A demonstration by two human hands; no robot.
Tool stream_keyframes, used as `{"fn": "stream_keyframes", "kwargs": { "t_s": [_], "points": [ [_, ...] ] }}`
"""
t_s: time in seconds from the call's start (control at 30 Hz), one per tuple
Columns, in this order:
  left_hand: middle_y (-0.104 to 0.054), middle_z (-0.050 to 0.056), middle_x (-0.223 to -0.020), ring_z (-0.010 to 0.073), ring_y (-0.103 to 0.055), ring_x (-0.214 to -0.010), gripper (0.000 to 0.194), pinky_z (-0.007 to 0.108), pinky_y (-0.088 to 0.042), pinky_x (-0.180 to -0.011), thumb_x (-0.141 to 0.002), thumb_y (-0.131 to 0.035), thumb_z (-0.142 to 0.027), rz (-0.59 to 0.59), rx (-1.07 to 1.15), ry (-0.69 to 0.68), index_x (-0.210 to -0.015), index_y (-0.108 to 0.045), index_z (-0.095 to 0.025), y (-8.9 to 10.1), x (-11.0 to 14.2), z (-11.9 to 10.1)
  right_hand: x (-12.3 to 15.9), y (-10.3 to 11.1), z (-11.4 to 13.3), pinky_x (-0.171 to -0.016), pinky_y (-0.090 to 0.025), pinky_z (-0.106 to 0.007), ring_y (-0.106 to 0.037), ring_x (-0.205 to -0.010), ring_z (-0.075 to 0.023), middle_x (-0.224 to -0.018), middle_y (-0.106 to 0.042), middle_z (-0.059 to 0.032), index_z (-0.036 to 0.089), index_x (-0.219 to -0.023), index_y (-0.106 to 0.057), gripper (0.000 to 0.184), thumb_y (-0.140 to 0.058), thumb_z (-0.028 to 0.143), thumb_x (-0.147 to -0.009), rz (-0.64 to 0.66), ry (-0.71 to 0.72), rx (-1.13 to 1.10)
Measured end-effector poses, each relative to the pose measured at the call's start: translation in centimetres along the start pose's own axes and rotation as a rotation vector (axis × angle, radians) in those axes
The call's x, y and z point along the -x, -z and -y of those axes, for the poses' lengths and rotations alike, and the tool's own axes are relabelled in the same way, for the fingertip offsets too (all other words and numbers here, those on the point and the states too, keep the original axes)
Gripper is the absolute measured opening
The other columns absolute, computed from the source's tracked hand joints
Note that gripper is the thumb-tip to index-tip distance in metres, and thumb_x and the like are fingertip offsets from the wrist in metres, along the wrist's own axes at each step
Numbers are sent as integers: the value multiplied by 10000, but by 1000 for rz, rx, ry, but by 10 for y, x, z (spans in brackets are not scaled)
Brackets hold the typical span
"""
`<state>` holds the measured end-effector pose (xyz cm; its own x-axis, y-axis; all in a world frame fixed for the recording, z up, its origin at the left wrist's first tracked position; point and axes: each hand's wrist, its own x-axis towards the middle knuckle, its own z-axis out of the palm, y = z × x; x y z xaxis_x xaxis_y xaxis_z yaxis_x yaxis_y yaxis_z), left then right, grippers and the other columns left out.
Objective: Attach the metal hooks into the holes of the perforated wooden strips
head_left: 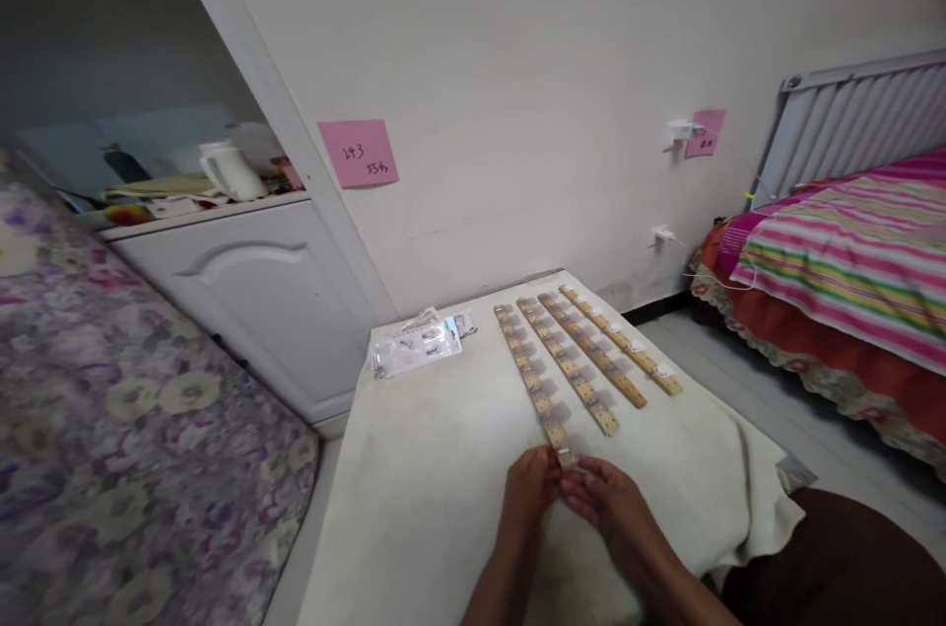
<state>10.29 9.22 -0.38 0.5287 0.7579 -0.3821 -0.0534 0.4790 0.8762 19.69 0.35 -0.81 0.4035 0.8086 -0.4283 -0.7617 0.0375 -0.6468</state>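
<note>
A row of narrow wooden strips lies on the table. Along the leftmost wooden strip (527, 372) sit several small clear plastic pieces (542, 387). At its near end, my left hand (528, 486) is closed with the fingertips against the left edge. My right hand (607, 500) is closed at the same end from the right, its thumb and fingers bent together by the strip's tip. Whether a loose clear piece is between the fingertips is too small to tell. To the right are a second strip (566, 362), a third strip (595, 350) and a fourth strip (622, 338) with whitish pieces.
Clear plastic packaging (418, 347) lies at the table's back left. A pale cover (414, 468) drapes over the table (370, 527). The wall stands behind it, a white cabinet (251, 311) and floral cloth (140, 429) are left, and a bed (849, 261) is right.
</note>
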Motion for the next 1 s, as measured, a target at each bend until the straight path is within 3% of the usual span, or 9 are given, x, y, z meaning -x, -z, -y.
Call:
{"fn": "stream_keyframes", "kwargs": {
  "t_s": [0.5,0.8,1.0],
  "points": [
    [-689,45,-742,177,-615,-706,212,272,-462,-680,-741,-569,-342,-27,-199,-8,-760,-675,-160,-9,-7,-4,-4,11,13,-439,-448,-204,-610,-447,-116,-774,-730,-98,134,-1109,-474,485,-644,232,-665,-40,-117,144],
    [-687,43,-735,181,-609,-693,196,278,-460,-678,-747,-564,-323,-19,-213,1,-750,-681,-165,-13,-5,-9,2,11,4,-441,-469,-229,-626,-472,-135,-840,-729,-87,143,-1225,-405,670,-707,288,-645,-56,-52,124],
    [-689,41,-733,182,-611,-701,181,269,-443,-676,-749,-569,-313,-49,-220,0,-764,-685,-175,-13,0,-9,5,10,4,-468,-491,-250,-631,-486,-140,-870,-727,-90,151,-1224,-403,701,-740,273,-621,-67,-51,80]
  ]
}}
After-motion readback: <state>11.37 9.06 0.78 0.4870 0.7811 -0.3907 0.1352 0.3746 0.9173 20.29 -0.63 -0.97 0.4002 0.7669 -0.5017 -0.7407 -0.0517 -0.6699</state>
